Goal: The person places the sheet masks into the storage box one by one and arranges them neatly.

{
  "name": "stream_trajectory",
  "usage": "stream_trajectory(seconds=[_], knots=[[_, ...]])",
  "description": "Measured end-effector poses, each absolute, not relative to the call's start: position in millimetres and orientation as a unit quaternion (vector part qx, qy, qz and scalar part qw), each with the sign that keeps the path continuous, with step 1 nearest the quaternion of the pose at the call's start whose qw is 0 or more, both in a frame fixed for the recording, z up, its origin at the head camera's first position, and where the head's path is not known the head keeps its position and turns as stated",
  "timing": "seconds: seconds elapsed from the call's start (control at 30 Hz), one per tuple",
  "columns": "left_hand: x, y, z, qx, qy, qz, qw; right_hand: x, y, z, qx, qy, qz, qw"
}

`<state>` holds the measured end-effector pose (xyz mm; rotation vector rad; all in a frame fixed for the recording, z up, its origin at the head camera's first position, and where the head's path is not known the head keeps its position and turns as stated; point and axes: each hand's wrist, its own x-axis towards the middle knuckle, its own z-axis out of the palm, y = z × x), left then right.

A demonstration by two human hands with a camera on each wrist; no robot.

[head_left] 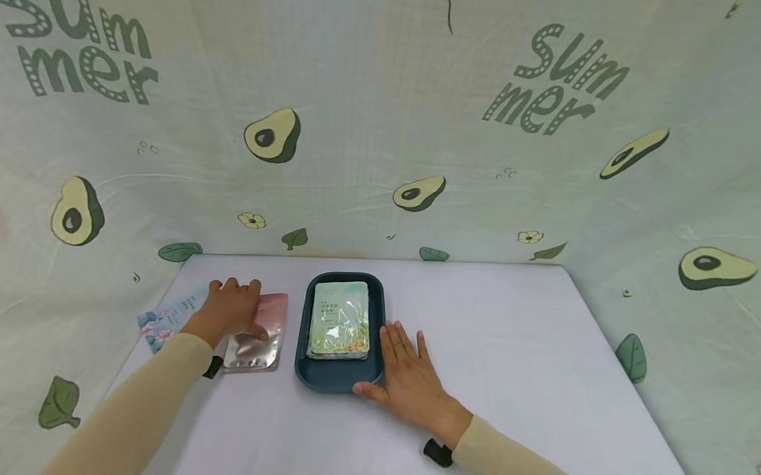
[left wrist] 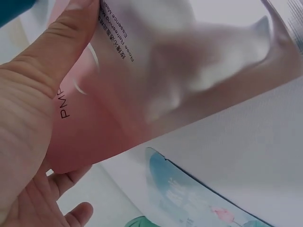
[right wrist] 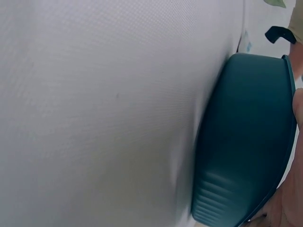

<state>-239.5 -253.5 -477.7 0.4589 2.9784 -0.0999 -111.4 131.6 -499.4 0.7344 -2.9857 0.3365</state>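
My left hand grips a pink and silver sheet mask packet on the left part of the table. In the left wrist view the thumb lies over the printed face of that packet, with fingers at its edge. A blue floral packet lies just left of the hand, partly covered by it. Straight-fingered, my right hand rests against the right side of a dark teal tray. Inside the tray sits a stack of green sheet mask packets. The right wrist view shows the tray's outer wall beside the hand.
A white table carries everything, its far edge meeting a hanging cloth printed with avocados and lettering. The cloth also runs along both sides. Black wrist straps sit on both arms.
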Motion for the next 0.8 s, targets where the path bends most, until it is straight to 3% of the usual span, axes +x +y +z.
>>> stream_trajectory(seconds=[0.33,0.57,0.7,0.8], knots=[[-231,-243,-457,0.168,0.985,-0.04,0.026,-111,131,-500,0.232,-0.966,0.115,0.017],[-219,-230,-438,0.161,0.986,-0.036,-0.029,-110,132,-501,0.234,-0.965,0.115,0.024],[-216,-231,-430,0.136,0.987,0.071,-0.039,-110,132,-500,0.234,-0.966,0.108,0.023],[-216,-236,-427,0.108,0.973,0.203,-0.017,-110,132,-501,0.234,-0.966,0.109,0.022]])
